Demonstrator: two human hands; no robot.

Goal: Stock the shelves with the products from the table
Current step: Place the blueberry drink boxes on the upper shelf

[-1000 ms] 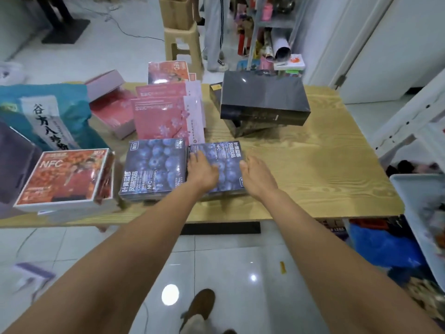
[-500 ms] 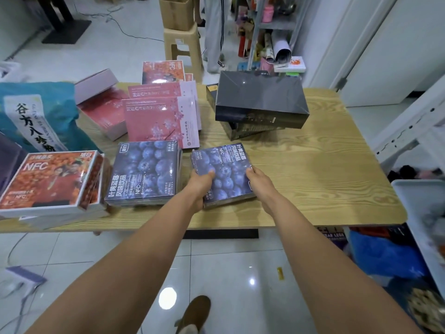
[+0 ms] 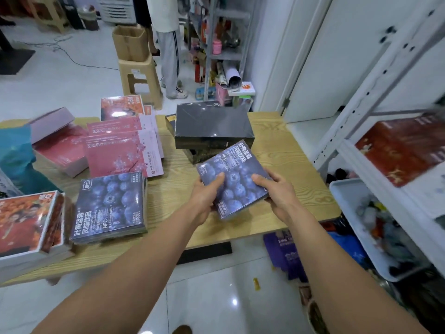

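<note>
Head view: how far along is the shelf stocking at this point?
Early. Done: one red box lies on the shelf. In hand: left hand and right hand hold a blueberry box above the table. Left: a second blueberry box, orange boxes, pink boxes and black boxes on the table.

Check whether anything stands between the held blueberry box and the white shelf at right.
Nothing visible does. The left hand and right hand hold the blueberry box over the table, and the gap to the white shelf is open.

Single head-worn view, wide-angle, looking forward and down, close above the wooden table (image 3: 277,150)
</note>
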